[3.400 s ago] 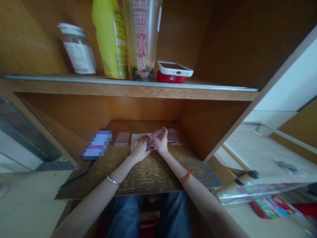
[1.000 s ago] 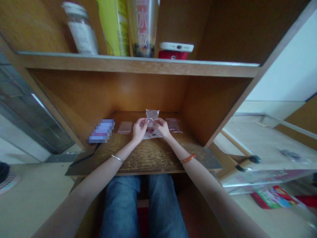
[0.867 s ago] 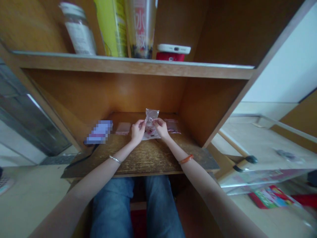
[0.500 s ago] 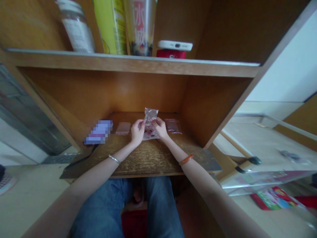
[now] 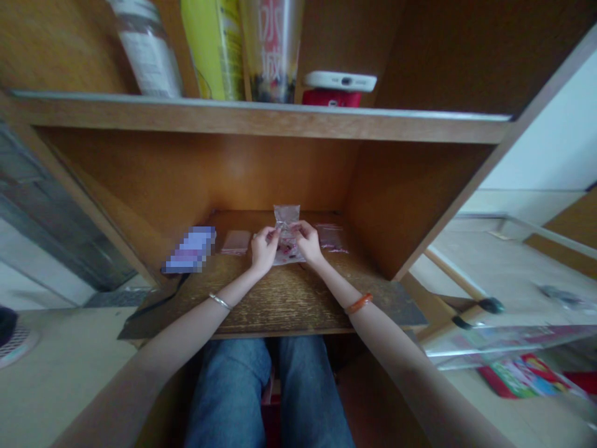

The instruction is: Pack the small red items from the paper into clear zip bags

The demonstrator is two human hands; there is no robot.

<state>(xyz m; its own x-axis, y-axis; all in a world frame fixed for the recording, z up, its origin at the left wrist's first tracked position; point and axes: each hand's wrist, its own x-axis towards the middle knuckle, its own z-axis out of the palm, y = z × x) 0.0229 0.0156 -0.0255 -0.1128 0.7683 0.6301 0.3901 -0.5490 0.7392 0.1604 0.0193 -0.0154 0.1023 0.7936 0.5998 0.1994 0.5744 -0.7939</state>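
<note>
A clear plastic bag with small pink and dark pieces in its lower part is between my hands at the middle of the wooden desk. My left hand pinches the bag's left side, and my right hand pinches its right side, both near mid-height. The bag's top flap stands up beyond my fingers. To the left of my left hand lies a small flat clear packet. Just right of my right hand lies another clear packet with reddish bits along its edge.
A phone, its screen blurred out, is at the desk's left with a dark cord trailing from it. The shelf above bears a jar, a yellow container, a tall cup and a white object.
The bag's top flap looks straighter and wider now. Both hands keep their pinch with small finger shifts. My view has moved slightly, and my legs have drawn closer together.
</note>
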